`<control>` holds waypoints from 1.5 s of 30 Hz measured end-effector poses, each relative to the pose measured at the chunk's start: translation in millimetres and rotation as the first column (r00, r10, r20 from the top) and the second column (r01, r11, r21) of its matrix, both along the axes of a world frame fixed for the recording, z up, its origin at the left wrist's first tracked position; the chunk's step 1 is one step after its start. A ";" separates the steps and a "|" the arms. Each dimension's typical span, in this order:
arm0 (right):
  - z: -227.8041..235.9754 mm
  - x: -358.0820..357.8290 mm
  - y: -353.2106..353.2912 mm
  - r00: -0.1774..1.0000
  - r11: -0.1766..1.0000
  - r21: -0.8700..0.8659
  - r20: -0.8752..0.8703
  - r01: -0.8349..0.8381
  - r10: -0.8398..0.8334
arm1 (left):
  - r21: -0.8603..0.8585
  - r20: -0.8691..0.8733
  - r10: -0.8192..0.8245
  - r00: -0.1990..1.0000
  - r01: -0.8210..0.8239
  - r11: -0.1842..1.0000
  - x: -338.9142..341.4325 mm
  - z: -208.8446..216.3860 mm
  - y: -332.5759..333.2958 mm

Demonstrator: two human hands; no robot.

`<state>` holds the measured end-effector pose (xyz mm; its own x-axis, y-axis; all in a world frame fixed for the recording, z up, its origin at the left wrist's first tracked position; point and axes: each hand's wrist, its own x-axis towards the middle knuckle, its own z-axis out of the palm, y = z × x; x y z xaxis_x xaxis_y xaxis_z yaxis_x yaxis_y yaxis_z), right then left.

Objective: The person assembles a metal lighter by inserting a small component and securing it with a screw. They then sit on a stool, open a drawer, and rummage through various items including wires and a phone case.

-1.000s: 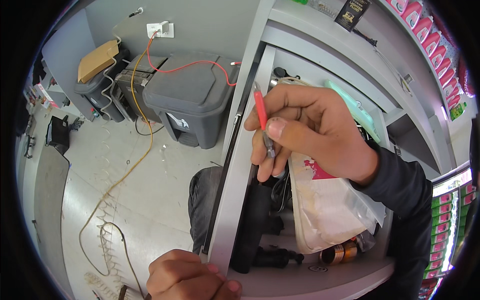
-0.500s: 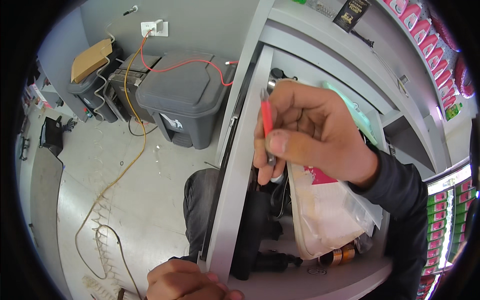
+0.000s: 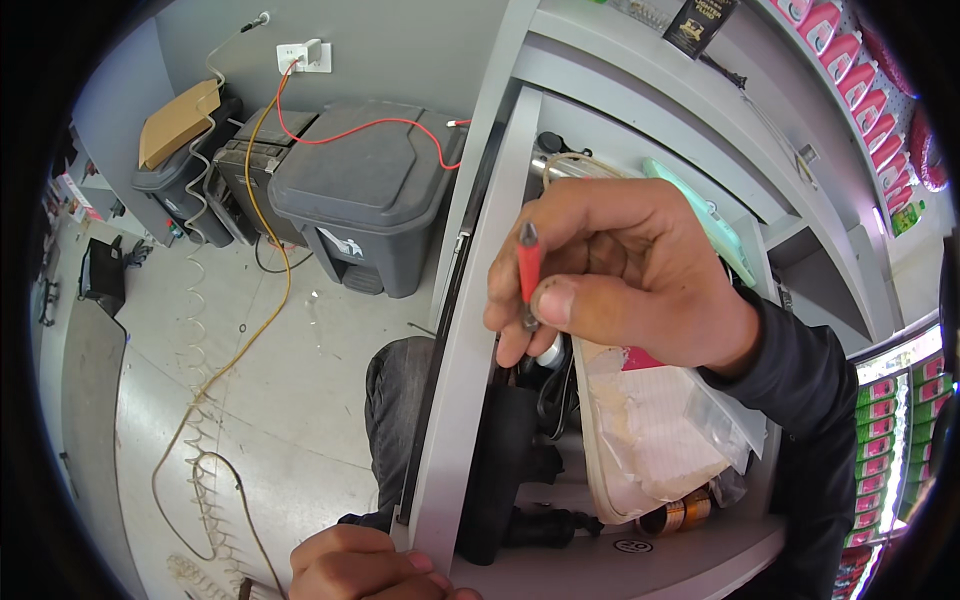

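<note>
The thumb of the right hand (image 3: 635, 275) presses a red-sleeved metal bit (image 3: 529, 268) against the fingers curled behind it, pinching it nearly upright, pointed end up. It's held above the open drawer (image 3: 442, 510), toward the drawer's left wall. The left hand (image 3: 365, 570) is down at the drawer's near left corner, its fingers curled together with their tips at the rim; I can't tell whether anything is inside that grip.

Under the right hand, within the drawer, a worn paper pad (image 3: 650, 455) lies at a slant, with a clear plastic sleeve (image 3: 717, 425) on its right part. Between the pad and the drawer's left wall sit a looped black cable (image 3: 555, 405) and a long black cylinder (image 3: 495, 470). An orange-and-dark container (image 3: 683, 513) lies at the drawer's near end, and a mint-green case (image 3: 735, 252) leans by its far right side.

Just left of the drawer I see a dark-trousered knee (image 3: 400, 400). Beyond its far left corner stands a lidded grey bin (image 3: 350, 180), a red cord (image 3: 390, 122) running across its top. Well off to the drawer's upper right, pink bottles (image 3: 838, 55) stand in a row.
</note>
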<state>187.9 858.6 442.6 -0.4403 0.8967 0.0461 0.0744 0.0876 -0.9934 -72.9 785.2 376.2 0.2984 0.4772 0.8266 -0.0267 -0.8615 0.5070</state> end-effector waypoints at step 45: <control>-23.4 75.1 52.4 0.440 0.802 0.597 0.720 0.001 -0.536 | 0.045 -0.086 -0.052 0.995 0.056 0.997 -6.4 0.6 6.3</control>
<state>263.0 911.0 419.2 -0.2344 0.9434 0.2345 0.9249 0.2908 -0.2451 -79.3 791.5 376.8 0.3929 0.4191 0.8185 -0.0323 -0.8833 0.4678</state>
